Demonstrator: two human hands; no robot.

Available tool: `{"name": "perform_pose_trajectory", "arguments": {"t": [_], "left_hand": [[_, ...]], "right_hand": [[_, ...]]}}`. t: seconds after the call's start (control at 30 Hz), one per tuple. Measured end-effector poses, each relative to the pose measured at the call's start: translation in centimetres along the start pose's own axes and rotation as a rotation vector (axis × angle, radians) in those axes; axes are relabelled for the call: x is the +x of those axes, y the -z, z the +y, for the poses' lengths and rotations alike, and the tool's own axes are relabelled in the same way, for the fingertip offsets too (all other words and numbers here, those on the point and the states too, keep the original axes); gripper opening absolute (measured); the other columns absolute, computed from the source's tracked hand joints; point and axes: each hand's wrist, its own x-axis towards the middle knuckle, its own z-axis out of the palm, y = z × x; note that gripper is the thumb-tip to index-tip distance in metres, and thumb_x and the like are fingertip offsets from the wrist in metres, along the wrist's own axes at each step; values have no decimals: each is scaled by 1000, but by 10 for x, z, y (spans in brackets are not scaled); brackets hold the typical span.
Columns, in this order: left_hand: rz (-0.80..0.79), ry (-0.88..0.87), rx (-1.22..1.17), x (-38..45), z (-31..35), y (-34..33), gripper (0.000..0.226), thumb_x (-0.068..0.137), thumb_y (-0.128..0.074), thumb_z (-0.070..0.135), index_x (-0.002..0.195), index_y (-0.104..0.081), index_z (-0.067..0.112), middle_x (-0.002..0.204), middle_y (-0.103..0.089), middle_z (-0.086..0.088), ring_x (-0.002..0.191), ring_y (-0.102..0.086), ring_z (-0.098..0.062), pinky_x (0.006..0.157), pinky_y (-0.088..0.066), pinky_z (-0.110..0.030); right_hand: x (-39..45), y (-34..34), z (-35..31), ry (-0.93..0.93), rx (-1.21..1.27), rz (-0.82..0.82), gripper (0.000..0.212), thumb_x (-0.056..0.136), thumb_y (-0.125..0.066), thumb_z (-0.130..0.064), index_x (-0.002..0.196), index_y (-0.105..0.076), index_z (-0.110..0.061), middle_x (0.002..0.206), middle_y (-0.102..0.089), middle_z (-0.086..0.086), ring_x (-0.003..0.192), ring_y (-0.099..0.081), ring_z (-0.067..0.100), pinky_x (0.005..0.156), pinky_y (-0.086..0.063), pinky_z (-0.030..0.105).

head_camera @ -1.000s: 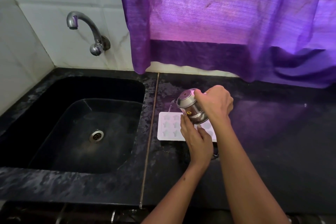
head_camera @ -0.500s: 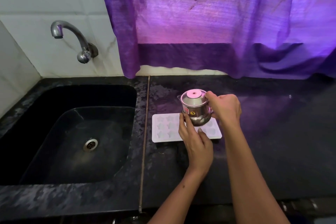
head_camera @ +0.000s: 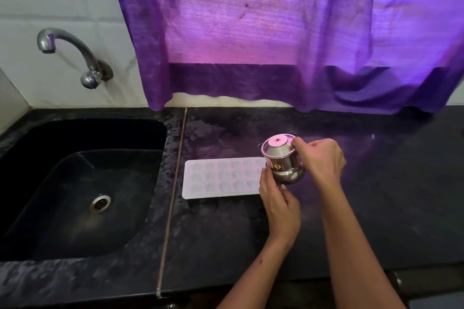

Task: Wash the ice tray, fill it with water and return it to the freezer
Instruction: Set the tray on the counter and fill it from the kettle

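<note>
So compared with half a second back, the small shiny steel jug is sitting further toward the right end of the pale white plastic ice tray with star-shaped cells, and way more of the tray is showing now. A second ago the jug was tipped over with its mouth aimed left at the tray; now it's sitting close to upright, mouth facing up with a pink glow in it. The right hand is gripping the jug by its right side, fingers curled around what's probably the handle, hard to see exactly. The left hand is resting at the tray's right end with fingertips touching the jug's lower body, fingers fairly straight. The tray is lying flat on the black stone countertop, just right of the black sink, long axis running left to right, cells facing up. Can't tell how much water is in the cells.
</note>
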Motion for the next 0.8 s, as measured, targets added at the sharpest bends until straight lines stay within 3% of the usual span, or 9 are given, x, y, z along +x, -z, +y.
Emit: {"name": "perform_pose_trajectory", "arguments": {"t": [0.07,0.23,0.43,0.57,0.7,0.8], "left_hand": [[-15,19,-3,-3,1,-6,58,87,-36,8,145,-32,7,150,-31,-8,141,-28,-20,114,-26,-27],[-27,51,-7,-10,-1,-16,62,81,-34,13,143,-36,7,145,-39,-8,134,-38,-21,111,-34,-39],[-82,86,16,-12,1,-19,64,79,-34,15,142,-38,5,143,-43,-11,134,-39,-22,112,-31,-37],[-115,111,24,-10,-1,-20,56,87,-39,3,143,-38,6,142,-45,-11,132,-41,-21,112,-32,-33],[-118,114,33,-11,0,-21,65,78,-33,16,141,-39,6,139,-47,-10,129,-43,-20,110,-34,-35],[-126,104,34,-12,-1,-21,63,78,-34,15,140,-41,6,137,-50,-9,127,-45,-20,108,-36,-35]], "right_hand": [[2,3,6,-10,-17,11,43,77,-59,-46,57,-68,-9,66,-67,9,74,-61,31,63,-40,30],[4,8,14,-35,-50,33,40,78,-61,-46,66,-71,-9,72,-66,10,76,-58,32,66,-41,29],[5,10,20,-41,-120,21,40,81,-61,-47,72,-71,-10,75,-64,8,78,-58,33,65,-39,29],[6,6,21,-14,-159,28,39,81,-60,-49,75,-71,-11,80,-68,10,79,-60,33,64,-40,29],[7,6,22,-10,-187,36,39,81,-60,-49,78,-71,-11,81,-67,10,75,-56,31,63,-38,28],[8,6,22,-15,-196,37,39,81,-60,-49,80,-71,-12,82,-66,10,75,-54,31,64,-38,29]]}}
